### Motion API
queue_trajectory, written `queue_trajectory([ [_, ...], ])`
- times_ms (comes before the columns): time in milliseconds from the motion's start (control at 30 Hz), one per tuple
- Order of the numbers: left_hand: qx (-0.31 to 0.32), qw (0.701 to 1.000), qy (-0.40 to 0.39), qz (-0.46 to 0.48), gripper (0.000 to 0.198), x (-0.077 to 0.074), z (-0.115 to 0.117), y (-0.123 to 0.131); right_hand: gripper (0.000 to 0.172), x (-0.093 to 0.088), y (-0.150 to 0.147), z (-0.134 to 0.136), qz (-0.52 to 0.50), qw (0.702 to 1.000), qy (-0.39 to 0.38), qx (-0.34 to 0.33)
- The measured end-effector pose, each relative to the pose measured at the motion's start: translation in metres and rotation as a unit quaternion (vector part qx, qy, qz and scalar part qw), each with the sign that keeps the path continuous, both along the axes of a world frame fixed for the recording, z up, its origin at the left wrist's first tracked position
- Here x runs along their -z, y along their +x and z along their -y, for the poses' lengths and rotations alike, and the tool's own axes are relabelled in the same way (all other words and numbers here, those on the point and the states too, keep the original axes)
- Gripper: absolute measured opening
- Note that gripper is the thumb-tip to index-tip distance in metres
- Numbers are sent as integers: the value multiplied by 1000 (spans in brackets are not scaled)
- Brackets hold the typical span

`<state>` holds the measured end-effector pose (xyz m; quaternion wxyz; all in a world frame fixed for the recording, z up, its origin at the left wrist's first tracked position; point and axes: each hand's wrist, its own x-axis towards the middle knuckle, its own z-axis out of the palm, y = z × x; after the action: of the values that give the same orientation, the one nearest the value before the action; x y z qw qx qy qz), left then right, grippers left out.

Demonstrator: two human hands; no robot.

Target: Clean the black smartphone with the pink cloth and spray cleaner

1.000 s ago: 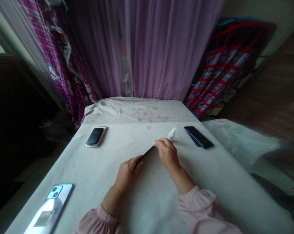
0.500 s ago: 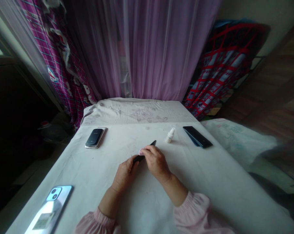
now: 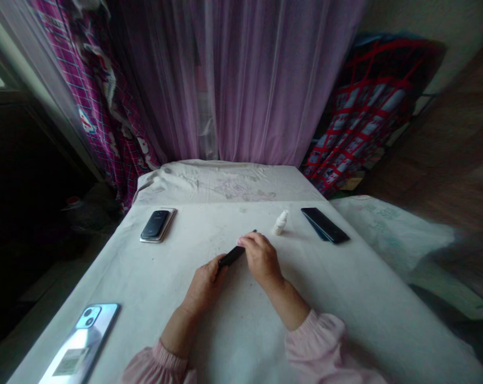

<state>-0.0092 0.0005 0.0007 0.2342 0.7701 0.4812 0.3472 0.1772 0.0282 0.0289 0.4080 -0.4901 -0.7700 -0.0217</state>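
Clasping a slim black object — left hand, right hand hiding its middle.

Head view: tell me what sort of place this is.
Probably a room in a home rather than a workshop: a sheer lilac curtain hangs behind, a pink cartoon-print plaid cloth hangs beside it, and a stained white sheet covers the table.
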Motion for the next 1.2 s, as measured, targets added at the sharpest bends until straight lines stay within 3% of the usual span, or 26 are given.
queue_trajectory([
  [267, -19, 1000, -14, -15, 21, 3, -1, 0, 20, -5, -40, 30, 20, 996, 26, -86],
  [367, -18, 1000, -13, -16, 23, 2, -1, -1, 21, -5, -29, 22, 31, 996, 24, -82],
  [633, -6, 999, -15, -31, 31, -4, -1, -2, 29, -4, 24, -20, 36, 998, 39, 28],
  [767, -13, 999, -9, -28, 30, -2, -1, -2, 28, -2, 9, -11, 36, 998, 39, 21],
  [967, -22, 999, -8, -27, 22, 1, 0, 0, 20, 0, -34, 26, 43, 996, 39, -71],
  [1067, -19, 999, -5, -27, 24, 1, -1, 1, 21, 0, -28, 23, 48, 995, 42, -76],
  [1200, -9, 999, -7, -33, 31, 0, -2, -1, 27, 2, 7, -8, 33, 999, 27, -21],
])
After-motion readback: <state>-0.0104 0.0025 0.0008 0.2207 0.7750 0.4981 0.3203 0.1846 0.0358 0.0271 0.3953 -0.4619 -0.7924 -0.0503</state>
